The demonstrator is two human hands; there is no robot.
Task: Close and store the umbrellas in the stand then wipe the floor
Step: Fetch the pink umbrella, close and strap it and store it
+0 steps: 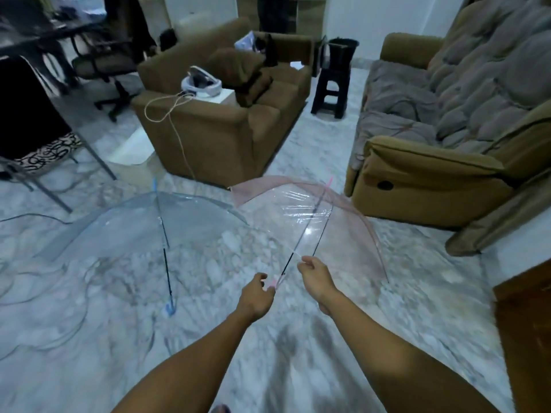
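Note:
Two open see-through umbrellas are over the marble floor (208, 293). The pink-trimmed umbrella (334, 222) is on the right, its canopy facing away from me. My left hand (256, 296) grips its pink handle at the near end of the shaft. Farther up the shaft, my right hand (316, 275) pinches it near the runner. The blue-trimmed umbrella (155, 228) lies on the floor to the left, with its blue handle (170, 308) pointing toward me. A black bucket-like container (342, 50) stands on a black stool (329, 90) at the back.
A brown armchair (226, 123) with a white headset and cable stands behind the umbrellas. To the right is a brown recliner sofa (441, 162). Desk legs, chairs and loose cables (44, 293) fill the left. At the right edge there is a wooden cabinet (524, 323).

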